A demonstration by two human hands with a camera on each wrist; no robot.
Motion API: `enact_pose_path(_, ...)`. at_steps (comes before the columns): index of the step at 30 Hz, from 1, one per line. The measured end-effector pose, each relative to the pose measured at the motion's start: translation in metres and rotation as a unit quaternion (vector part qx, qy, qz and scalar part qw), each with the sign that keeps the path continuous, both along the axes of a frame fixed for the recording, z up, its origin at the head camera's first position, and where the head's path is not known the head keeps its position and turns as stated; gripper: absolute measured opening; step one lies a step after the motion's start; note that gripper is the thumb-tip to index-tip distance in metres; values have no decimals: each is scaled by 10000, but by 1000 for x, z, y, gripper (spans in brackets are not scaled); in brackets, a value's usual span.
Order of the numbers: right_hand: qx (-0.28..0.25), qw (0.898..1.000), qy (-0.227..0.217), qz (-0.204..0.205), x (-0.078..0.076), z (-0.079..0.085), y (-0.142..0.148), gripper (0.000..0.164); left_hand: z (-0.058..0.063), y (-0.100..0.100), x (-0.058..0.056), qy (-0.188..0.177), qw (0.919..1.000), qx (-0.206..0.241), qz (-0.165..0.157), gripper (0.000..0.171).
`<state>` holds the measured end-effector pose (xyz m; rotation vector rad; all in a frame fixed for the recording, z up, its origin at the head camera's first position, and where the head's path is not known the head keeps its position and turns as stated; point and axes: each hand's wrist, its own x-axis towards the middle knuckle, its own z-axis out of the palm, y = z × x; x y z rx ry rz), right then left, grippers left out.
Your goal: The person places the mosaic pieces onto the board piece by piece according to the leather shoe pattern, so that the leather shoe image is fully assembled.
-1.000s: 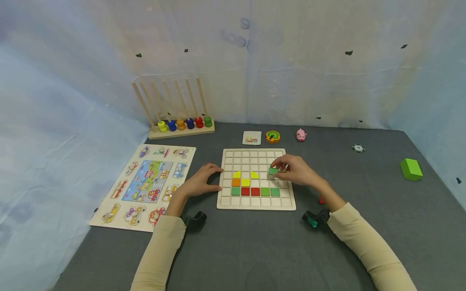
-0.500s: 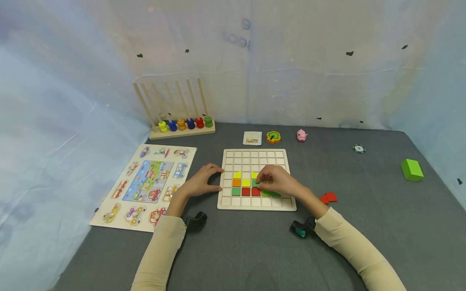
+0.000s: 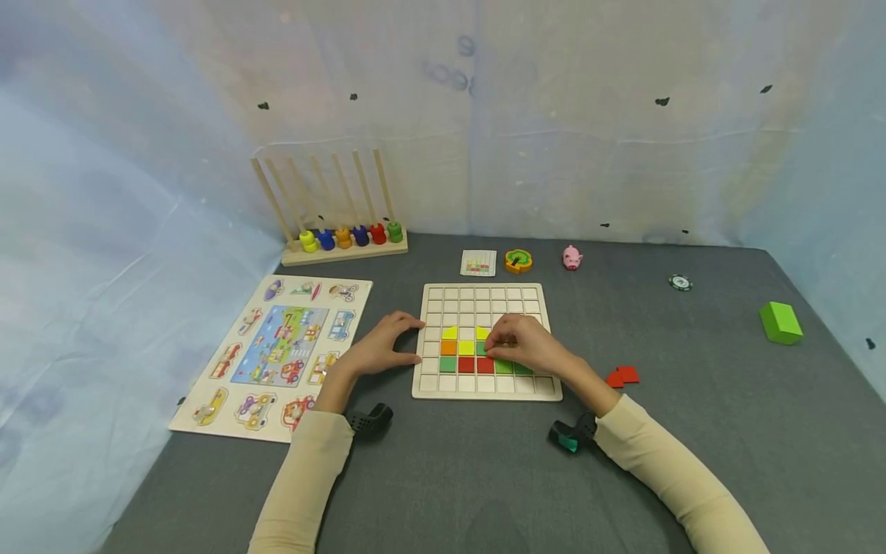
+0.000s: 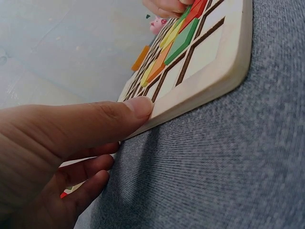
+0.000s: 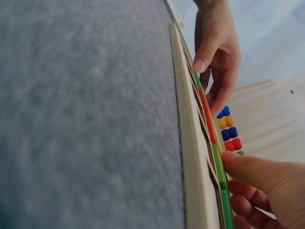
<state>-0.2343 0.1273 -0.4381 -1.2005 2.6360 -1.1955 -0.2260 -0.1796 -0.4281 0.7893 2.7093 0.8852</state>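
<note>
A wooden grid board [image 3: 484, 391] lies on the dark table, with yellow, orange, red and green tiles in several of its cells. My left hand [image 3: 377, 346] rests at the board's left edge, thumb and fingertips spread apart; in the left wrist view the thumb [image 4: 138, 107] touches the rim. Over the board, my right hand [image 3: 526, 344] pinches a green tile [image 3: 481, 348] at a cell between a yellow piece above and a red tile [image 3: 485, 365] below. The fingers partly cover this tile. Along the lower coloured row, green tiles [image 3: 503, 367] are partly hidden by the right hand.
Two red pieces [image 3: 627, 374] lie right of the board. Behind it are a pattern card [image 3: 478, 262], a tree piece [image 3: 517, 261] and a pink pig [image 3: 571, 258]. A knobbed puzzle [image 3: 208, 385] and a peg stand [image 3: 298, 257] are left; a chip [image 3: 681, 282] and green block [image 3: 781, 322] right.
My right hand has carried the green tile left and down across the board to the cell beneath the right yellow piece, uncovering the red pieces. The left hand has stayed put.
</note>
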Motion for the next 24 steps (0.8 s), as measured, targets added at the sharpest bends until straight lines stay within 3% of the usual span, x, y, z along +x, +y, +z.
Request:
enact_pose_path(11, 47, 10000, 14, 80, -1, 7, 7, 13, 1, 0, 0, -11, 10000, -8, -12, 58)
enact_pose_path(24, 177, 9988, -229, -387, 7, 31, 57, 31, -1, -1, -1, -74, 10000, -3, 12, 59)
